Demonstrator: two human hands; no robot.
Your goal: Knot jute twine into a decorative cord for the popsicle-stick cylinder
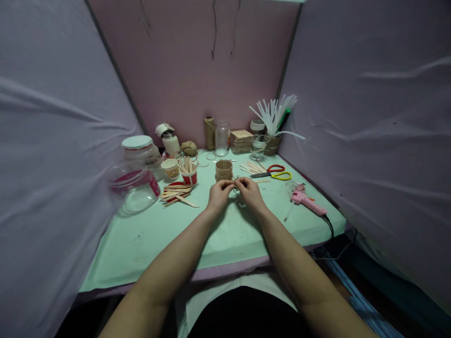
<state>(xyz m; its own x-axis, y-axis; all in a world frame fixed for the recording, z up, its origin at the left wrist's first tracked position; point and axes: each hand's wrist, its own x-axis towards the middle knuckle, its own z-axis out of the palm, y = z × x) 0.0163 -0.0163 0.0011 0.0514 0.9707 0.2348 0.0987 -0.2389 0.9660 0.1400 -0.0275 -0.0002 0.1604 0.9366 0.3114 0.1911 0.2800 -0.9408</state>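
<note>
Two forearms (185, 241) (287, 246) end in two hands (219, 193) (249, 191), grip pinching one strand (237, 177) beside one cup (224, 174).

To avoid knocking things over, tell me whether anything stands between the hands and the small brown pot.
Nothing visible blocks either the left hand or the right hand from the small brown pot, which stands just beyond them.
</note>
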